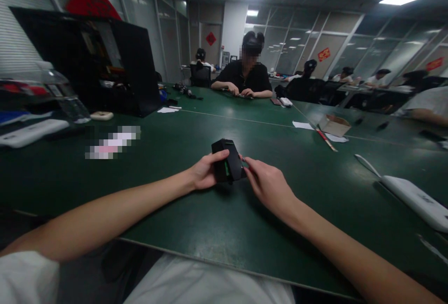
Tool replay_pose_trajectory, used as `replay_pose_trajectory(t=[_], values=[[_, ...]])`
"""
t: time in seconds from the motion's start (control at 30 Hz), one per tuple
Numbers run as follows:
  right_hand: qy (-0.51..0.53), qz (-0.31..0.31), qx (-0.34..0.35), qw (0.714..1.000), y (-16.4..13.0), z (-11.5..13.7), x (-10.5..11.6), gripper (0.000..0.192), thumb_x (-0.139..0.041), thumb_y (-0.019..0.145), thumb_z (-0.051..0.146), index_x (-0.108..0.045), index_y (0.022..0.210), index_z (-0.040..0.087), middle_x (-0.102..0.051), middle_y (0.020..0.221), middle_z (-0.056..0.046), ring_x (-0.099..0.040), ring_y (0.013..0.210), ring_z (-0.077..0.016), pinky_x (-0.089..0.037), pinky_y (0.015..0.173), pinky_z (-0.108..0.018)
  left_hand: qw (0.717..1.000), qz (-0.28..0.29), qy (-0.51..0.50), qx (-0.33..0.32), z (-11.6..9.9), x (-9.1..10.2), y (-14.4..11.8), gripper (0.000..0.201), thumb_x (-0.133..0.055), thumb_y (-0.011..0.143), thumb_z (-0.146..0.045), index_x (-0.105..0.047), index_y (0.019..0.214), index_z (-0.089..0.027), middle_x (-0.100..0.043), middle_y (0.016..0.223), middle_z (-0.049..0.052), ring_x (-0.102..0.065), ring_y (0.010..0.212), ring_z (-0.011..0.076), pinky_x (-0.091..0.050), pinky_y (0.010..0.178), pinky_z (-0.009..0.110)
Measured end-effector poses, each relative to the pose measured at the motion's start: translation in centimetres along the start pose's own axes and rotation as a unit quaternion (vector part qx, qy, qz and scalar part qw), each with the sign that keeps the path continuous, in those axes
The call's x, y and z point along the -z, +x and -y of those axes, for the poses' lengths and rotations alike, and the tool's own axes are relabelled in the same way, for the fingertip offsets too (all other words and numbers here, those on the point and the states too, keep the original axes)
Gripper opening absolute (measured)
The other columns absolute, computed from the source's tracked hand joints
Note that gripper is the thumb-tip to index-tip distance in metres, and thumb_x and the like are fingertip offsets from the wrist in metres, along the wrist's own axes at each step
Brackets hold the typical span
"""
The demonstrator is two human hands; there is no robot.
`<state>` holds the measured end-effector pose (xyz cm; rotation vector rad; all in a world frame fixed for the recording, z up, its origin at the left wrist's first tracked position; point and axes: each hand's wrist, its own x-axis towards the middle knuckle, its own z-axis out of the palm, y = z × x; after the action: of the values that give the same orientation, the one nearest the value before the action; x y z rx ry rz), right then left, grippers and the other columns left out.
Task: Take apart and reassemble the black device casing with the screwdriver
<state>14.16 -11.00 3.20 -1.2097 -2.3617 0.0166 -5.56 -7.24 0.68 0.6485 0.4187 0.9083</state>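
A small black box-shaped device (235, 166) with green patches on it is held just above the green table (196, 215), tilted. Wrapped around its left side is my left hand (206, 169), the thumb lying across the top face. My right hand (268, 178) is at the device's right edge, thumb and forefinger pinched together there. Something small and shiny shows between those fingertips, too small to name. The device's underside and most of my left fingers are hidden.
A white power bank (416, 201) with a cable lies at right. Beyond are a small cardboard box (334, 125) and a red stick (326, 139). At left stand a clear bottle (66, 94) and a large black open case (133, 71). Across the table sits a co-worker (243, 73).
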Motion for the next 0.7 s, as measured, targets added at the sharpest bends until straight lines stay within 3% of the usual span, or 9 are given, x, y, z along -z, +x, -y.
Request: replay_pose_trajectory(t=[0.1, 0.2, 0.27, 0.33, 0.4, 0.47, 0.6, 0.7], values=[[0.22, 0.031, -0.045, 0.974, 0.2, -0.4, -0.3, 0.032, -0.044, 0.099, 0.033, -0.062, 0.122, 0.019, -0.067, 0.083, -0.006, -0.065, 0.073, -0.0195, -0.049, 0.062, -0.029, 1.0, 0.012, 0.007, 0.011, -0.1, 0.3, 0.0, 0.026, -0.072, 0.078, -0.027, -0.07, 0.099, -0.011, -0.074, 0.092, 0.011, -0.07, 0.082, 0.0217, -0.053, 0.084, 0.036], [0.41, 0.107, -0.128, 0.897, 0.2, -0.8, -0.4, 0.037, -0.046, 0.097, 0.044, -0.058, 0.124, 0.021, -0.047, 0.062, 0.005, -0.045, 0.043, -0.0097, -0.033, 0.039, -0.021, 0.999, 0.043, 0.009, 0.014, -0.2, 0.7, -0.2, 0.03, -0.074, 0.076, -0.028, -0.068, 0.103, -0.014, -0.073, 0.095, 0.011, -0.069, 0.085, 0.0228, -0.052, 0.084, 0.037], [0.509, 0.144, -0.153, 0.835, 0.2, -0.9, -0.4, 0.037, -0.049, 0.095, 0.049, -0.056, 0.119, 0.021, -0.04, 0.062, 0.008, -0.035, 0.038, -0.0059, -0.026, 0.035, -0.019, 0.997, 0.077, 0.007, 0.024, -0.3, 0.8, -0.3, 0.035, -0.075, 0.076, -0.032, -0.067, 0.105, -0.015, -0.072, 0.097, 0.011, -0.069, 0.087, 0.0228, -0.052, 0.084, 0.036], [0.566, 0.158, -0.156, 0.794, 0.1, -1.0, -0.5, 0.033, -0.051, 0.094, 0.05, -0.055, 0.109, 0.021, -0.038, 0.064, 0.008, -0.032, 0.038, -0.0043, -0.025, 0.035, -0.018, 0.992, 0.118, 0.002, 0.041, -0.4, 0.8, -0.5, 0.04, -0.076, 0.074, -0.038, -0.066, 0.107, -0.016, -0.071, 0.096, 0.011, -0.068, 0.085, 0.022, -0.052, 0.081, 0.035], [0.571, 0.148, -0.151, 0.793, 0.0, -0.9, -0.6, 0.03, -0.052, 0.094, 0.049, -0.055, 0.103, 0.021, -0.039, 0.065, 0.008, -0.033, 0.04, -0.0043, -0.026, 0.036, -0.018, 0.988, 0.147, 0.003, 0.05, -0.4, 0.7, -0.6, 0.043, -0.077, 0.073, -0.04, -0.066, 0.108, -0.016, -0.07, 0.094, 0.01, -0.067, 0.083, 0.0211, -0.052, 0.08, 0.035], [0.541, 0.126, -0.143, 0.819, 0.0, -0.8, -0.6, 0.029, -0.051, 0.095, 0.048, -0.056, 0.104, 0.021, -0.039, 0.064, 0.008, -0.035, 0.041, -0.0051, -0.027, 0.037, -0.018, 0.988, 0.148, 0.01, 0.046, -0.4, 0.5, -0.7, 0.044, -0.079, 0.071, -0.039, -0.067, 0.107, -0.015, -0.071, 0.094, 0.01, -0.066, 0.085, 0.0209, -0.052, 0.082, 0.035], [0.466, 0.099, -0.141, 0.868, 0.2, -1.1, -0.7, 0.03, -0.055, 0.093, 0.048, -0.059, 0.104, 0.02, -0.045, 0.064, 0.007, -0.04, 0.043, -0.0064, -0.03, 0.038, -0.02, 0.993, 0.103, 0.015, 0.051, -0.2, 0.5, -0.5, 0.043, -0.08, 0.07, -0.035, -0.068, 0.103, -0.01, -0.072, 0.095, 0.012, -0.068, 0.086, 0.0206, -0.052, 0.085, 0.034], [0.448, 0.071, -0.162, 0.877, 0.4, -1.4, -0.7, 0.033, -0.057, 0.091, 0.051, -0.059, 0.104, 0.021, -0.042, 0.06, 0.008, -0.039, 0.042, -0.0068, -0.03, 0.037, -0.02, 0.997, 0.06, 0.01, 0.047, -0.3, 0.6, -0.3, 0.037, -0.075, 0.076, -0.033, -0.067, 0.102, -0.009, -0.072, 0.093, 0.011, -0.069, 0.083, 0.0198, -0.053, 0.083, 0.033]])
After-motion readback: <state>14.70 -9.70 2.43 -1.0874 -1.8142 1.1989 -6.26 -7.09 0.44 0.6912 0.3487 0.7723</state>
